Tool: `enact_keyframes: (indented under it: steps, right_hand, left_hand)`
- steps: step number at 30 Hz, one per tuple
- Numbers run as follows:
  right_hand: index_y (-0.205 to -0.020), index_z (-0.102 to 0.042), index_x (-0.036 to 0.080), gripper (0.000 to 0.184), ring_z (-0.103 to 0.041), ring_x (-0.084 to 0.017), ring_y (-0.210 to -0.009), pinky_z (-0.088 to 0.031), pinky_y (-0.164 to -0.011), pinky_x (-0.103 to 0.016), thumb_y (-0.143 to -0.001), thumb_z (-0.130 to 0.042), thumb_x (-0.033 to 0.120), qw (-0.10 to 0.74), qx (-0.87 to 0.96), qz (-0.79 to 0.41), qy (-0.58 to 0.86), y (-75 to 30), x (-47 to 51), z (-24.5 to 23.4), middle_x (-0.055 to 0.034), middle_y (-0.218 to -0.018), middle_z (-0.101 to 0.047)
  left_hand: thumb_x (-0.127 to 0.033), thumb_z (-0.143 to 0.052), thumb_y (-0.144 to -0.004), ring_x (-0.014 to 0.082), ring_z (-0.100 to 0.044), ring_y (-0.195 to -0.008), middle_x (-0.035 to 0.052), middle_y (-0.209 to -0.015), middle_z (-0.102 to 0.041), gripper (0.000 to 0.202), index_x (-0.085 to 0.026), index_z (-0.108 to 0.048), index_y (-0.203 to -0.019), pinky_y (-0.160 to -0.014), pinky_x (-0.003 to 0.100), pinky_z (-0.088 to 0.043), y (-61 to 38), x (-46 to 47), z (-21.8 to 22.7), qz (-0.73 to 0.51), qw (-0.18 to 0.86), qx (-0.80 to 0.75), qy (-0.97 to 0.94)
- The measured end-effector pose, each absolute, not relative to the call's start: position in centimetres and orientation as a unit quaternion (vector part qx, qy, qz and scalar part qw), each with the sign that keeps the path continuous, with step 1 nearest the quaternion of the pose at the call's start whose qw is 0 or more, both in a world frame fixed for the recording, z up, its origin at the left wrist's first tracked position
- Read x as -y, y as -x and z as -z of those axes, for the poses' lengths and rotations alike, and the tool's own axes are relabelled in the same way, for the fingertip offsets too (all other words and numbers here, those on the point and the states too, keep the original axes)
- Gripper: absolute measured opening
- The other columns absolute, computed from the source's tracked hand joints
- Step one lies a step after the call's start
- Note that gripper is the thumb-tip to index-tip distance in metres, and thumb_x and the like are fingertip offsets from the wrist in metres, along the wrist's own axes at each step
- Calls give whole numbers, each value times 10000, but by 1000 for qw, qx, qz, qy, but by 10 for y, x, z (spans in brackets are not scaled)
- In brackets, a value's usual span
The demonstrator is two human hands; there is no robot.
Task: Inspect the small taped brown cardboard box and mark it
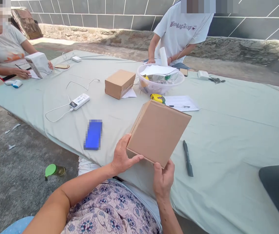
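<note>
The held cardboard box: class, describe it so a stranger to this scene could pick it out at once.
Find the big cloth-covered table, then its near edge. There the wearer's left hand and right hand hold a plain brown cardboard box. The other brown box rests farther back, beside the basin; only this one is in the hands.

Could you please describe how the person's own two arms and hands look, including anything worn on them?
The left hand and right hand are bare: no gloves, rings, watch or bracelet show on the visible parts. The left arm and right arm show no sleeve within the picture. The clothing beside them is pale, with dark blue flower patterns.
</note>
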State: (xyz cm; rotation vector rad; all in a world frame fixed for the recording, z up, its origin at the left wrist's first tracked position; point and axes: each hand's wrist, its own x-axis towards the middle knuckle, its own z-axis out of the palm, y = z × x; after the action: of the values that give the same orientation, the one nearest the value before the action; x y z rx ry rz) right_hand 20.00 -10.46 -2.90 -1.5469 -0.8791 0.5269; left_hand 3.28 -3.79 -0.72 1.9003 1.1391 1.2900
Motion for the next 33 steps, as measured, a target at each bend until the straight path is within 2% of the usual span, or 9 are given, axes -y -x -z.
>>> enact_keyframes:
  steps: [5,8,13,19,23,27,30,33]
  right_hand:
    - [-1255,-538,163,735,-606,-325,-1157,-503,-920,-434,-780,-592,721,594,389,-206,674,-203,106,33,-181,-1258,-627]
    - [-1224,-564,169,709,-644,-307,-1057,-518,-844,-407,-790,-580,730,573,384,-218,690,-203,101,26,-169,-1206,-662]
    - [-1172,-588,182,620,-672,-272,-955,-532,-771,-377,-820,-580,693,550,373,-231,711,-208,86,5,-148,-1160,-687]
    - [-1164,-594,189,583,-664,-269,-951,-527,-767,-378,-840,-571,673,539,421,-192,704,-226,59,1,-135,-1134,-691]
    - [-1121,-590,183,607,-642,-262,-912,-511,-792,-396,-822,-558,710,533,447,-155,701,-234,52,23,-111,-1043,-673]
    - [-1207,-527,175,597,-626,-274,-1003,-497,-854,-421,-855,-559,656,554,422,-161,699,-235,56,47,-129,-1110,-634]
    - [-1215,-515,184,606,-620,-280,-1035,-486,-904,-449,-842,-586,657,546,430,-159,702,-236,59,54,-121,-1111,-623]
    - [-1200,-513,199,646,-613,-281,-1052,-497,-902,-449,-794,-634,687,531,432,-135,716,-235,59,55,-114,-1125,-606]
  left_hand:
    - [-631,-722,-793,331,-491,-1363,155,-1398,-519,822,-232,-375,-1423,-1149,536,-422,-36,28,9,-504,293,-395,-710]
    - [-607,-714,-807,332,-433,-1431,167,-1457,-474,814,-221,-345,-1422,-1193,526,-378,-39,23,7,-500,354,-394,-685]
    - [-538,-696,-839,316,-472,-1398,172,-1478,-474,776,-206,-322,-1433,-1181,498,-388,-56,15,-1,-479,432,-435,-628]
    - [-529,-698,-828,311,-499,-1356,163,-1437,-494,779,-207,-326,-1432,-1138,479,-423,-70,-7,0,-511,408,-434,-621]
    - [-535,-696,-833,298,-558,-1253,141,-1330,-544,714,-209,-378,-1383,-1072,471,-470,-63,-15,14,-500,385,-435,-642]
    - [-511,-669,-868,275,-584,-1176,124,-1265,-545,615,-218,-410,-1343,-1019,451,-500,-58,-16,24,-487,362,-435,-665]
    - [-547,-698,-837,286,-572,-1181,126,-1270,-537,693,-230,-394,-1373,-1011,461,-505,-58,-15,25,-489,343,-435,-674]
    - [-601,-729,-792,303,-565,-1187,137,-1292,-529,853,-242,-340,-1461,-993,475,-516,-59,-16,23,-479,330,-438,-686]
